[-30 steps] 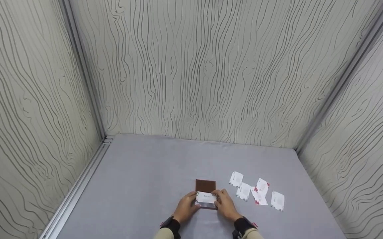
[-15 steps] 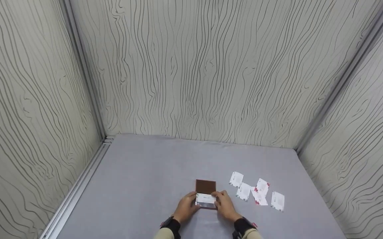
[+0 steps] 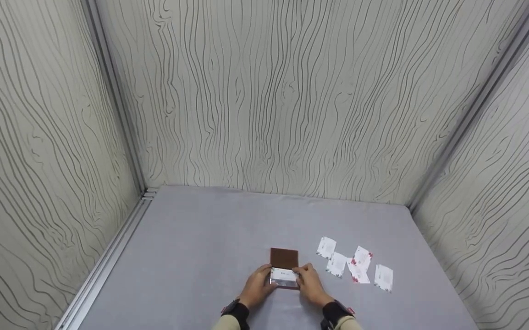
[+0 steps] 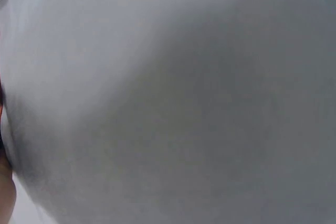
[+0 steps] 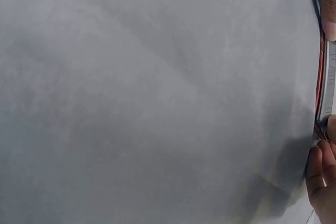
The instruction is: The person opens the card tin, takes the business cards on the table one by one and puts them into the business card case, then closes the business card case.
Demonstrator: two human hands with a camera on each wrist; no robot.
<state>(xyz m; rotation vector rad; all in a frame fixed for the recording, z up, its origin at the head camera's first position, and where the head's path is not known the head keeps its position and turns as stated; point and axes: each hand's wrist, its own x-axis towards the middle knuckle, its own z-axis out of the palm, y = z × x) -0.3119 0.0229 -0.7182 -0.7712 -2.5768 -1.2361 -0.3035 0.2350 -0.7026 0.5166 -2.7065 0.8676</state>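
Note:
A brown card holder [image 3: 284, 258] lies opened out on the grey cloth in the head view, its far half bare. Over its near half is a white card [image 3: 283, 274] with printed text, partly inside a clear pocket [image 3: 284, 283]. My left hand [image 3: 256, 286] grips the holder's left edge. At the right edge, my right hand [image 3: 311, 285] pinches the card by its upper right corner. In the right wrist view the holder's reddish edge [image 5: 319, 72] shows at the far right, beside fingers [image 5: 315, 174]. Only a sliver of a hand [image 4: 5, 190] shows in the left wrist view.
To the right lie several loose white cards: a card [image 3: 326, 247] farthest back, a card [image 3: 336, 264] nearer, red-flowered cards [image 3: 360, 257] overlapping, and a card [image 3: 383, 277] farthest right. Wood-patterned walls [image 3: 264, 101] surround the table; a metal rail [image 3: 108, 256] runs along the left.
The white card has slid a little toward me, deeper into the clear pocket, showing more of the brown half. My right fingertips moved slightly nearer with it; the left hand stayed.

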